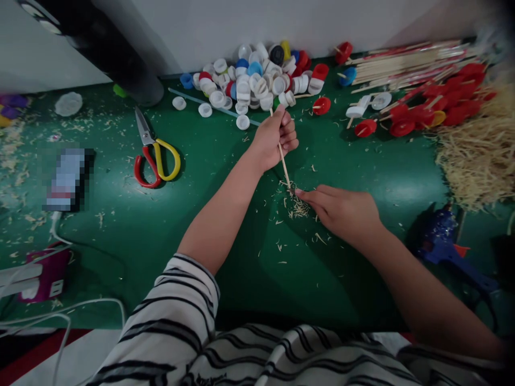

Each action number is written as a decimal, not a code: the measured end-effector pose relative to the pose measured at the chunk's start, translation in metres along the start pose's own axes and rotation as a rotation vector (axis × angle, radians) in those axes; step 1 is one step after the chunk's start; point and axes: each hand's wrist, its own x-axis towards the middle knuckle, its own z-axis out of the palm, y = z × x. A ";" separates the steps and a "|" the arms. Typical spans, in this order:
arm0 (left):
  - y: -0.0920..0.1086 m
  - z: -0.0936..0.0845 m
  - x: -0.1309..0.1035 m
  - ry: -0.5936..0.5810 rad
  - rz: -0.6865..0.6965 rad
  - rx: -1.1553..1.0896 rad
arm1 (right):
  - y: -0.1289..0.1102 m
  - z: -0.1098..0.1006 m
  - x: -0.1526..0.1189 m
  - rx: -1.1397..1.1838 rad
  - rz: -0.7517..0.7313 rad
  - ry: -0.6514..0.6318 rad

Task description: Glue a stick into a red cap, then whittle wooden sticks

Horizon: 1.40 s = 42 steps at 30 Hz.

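My left hand point(277, 136) is closed round a thin wooden stick point(284, 163). The stick slants down toward me, and its lower end is close above the green tabletop point(225, 225). At that end is my right hand point(341, 212), its fingers pressed together and the index finger stretched along toward the stick. A small dark piece shows at its fingertips, too small to name. Beneath the fingertips lies a little heap of pale wood shavings point(300, 208), with loose curls scattered around it.
Mixed bottle caps point(257, 80) are piled by the wall. Scissors point(155, 155) and a phone point(66, 177) lie at left, near a purple power socket point(44, 276). At right are wooden sticks point(402, 67), red caps on sticks point(438, 104), straw-like shreds point(478, 155) and a blue glue gun point(442, 241).
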 end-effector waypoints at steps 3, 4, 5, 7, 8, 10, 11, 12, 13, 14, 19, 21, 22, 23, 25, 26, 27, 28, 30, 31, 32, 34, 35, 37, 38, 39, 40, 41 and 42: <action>0.000 -0.002 0.000 -0.037 0.010 0.018 | -0.001 0.000 -0.002 -0.010 0.004 0.008; 0.001 -0.002 0.000 -0.052 0.010 0.035 | -0.001 0.000 -0.003 -0.011 0.001 0.013; 0.001 -0.003 0.000 -0.063 0.009 0.051 | -0.002 -0.001 -0.004 -0.010 -0.005 0.015; 0.002 -0.003 0.000 -0.061 0.004 0.067 | -0.002 -0.001 -0.007 -0.002 -0.018 0.012; 0.003 -0.003 -0.001 -0.057 0.002 0.066 | -0.003 -0.002 -0.007 0.004 -0.020 0.009; 0.004 -0.003 -0.001 -0.078 0.008 0.060 | -0.003 -0.002 -0.007 0.018 -0.008 0.022; 0.004 -0.003 -0.001 -0.101 0.014 0.062 | -0.003 -0.002 -0.005 0.027 0.006 0.041; 0.004 -0.004 -0.002 -0.122 0.018 0.068 | -0.003 -0.001 -0.002 0.038 0.020 0.062; 0.004 -0.004 -0.001 -0.133 0.020 0.076 | -0.003 0.000 0.001 0.047 0.033 0.081; 0.004 -0.004 -0.001 -0.131 0.019 0.084 | -0.002 0.001 0.004 0.055 0.043 0.095; 0.004 -0.006 0.002 -0.108 0.004 0.063 | -0.003 0.005 0.015 0.067 0.012 0.103; 0.004 -0.005 0.002 -0.092 -0.002 0.042 | -0.005 0.004 0.015 0.060 -0.003 0.114; 0.004 -0.005 0.001 -0.076 -0.007 0.032 | -0.007 0.004 0.015 0.057 -0.007 0.118; 0.004 -0.004 0.001 -0.059 -0.010 0.019 | -0.008 0.003 0.015 0.057 -0.010 0.118; 0.005 -0.002 0.000 -0.035 -0.015 -0.012 | -0.010 0.003 0.014 0.061 -0.013 0.109; 0.005 -0.001 -0.001 -0.027 -0.014 -0.029 | -0.010 0.002 0.014 0.062 -0.014 0.106; 0.005 -0.001 -0.002 -0.019 -0.011 -0.044 | -0.010 0.002 0.014 0.061 -0.017 0.110; 0.005 0.000 -0.003 -0.012 -0.008 -0.053 | -0.010 0.002 0.015 0.058 -0.021 0.117; 0.005 0.002 -0.004 0.001 -0.003 -0.052 | -0.010 0.002 0.015 0.049 -0.028 0.135; 0.005 0.002 -0.005 0.006 -0.002 -0.046 | -0.010 0.002 0.015 0.043 -0.029 0.142; 0.005 0.002 -0.005 0.010 -0.003 -0.041 | -0.010 0.002 0.015 0.038 -0.027 0.148; 0.005 0.002 -0.005 0.015 -0.002 -0.043 | -0.011 0.001 0.015 0.033 -0.023 0.155; 0.005 0.002 -0.005 0.008 0.001 -0.051 | -0.011 0.002 0.015 0.034 -0.024 0.160; 0.005 0.001 -0.003 -0.036 0.020 -0.061 | -0.011 0.003 0.015 0.042 -0.027 0.175; 0.004 0.000 -0.002 -0.068 0.036 -0.058 | -0.011 0.003 0.014 0.049 -0.026 0.185; 0.004 -0.001 0.000 -0.099 0.052 -0.051 | -0.011 0.004 0.014 0.057 -0.026 0.195; 0.003 -0.002 0.001 -0.120 0.065 -0.041 | -0.011 0.005 0.014 0.065 -0.028 0.204; 0.002 -0.002 0.002 -0.128 0.074 -0.032 | -0.011 0.006 0.014 0.072 -0.032 0.210; 0.002 -0.003 0.003 -0.122 0.076 -0.024 | -0.011 0.007 0.014 0.077 -0.039 0.214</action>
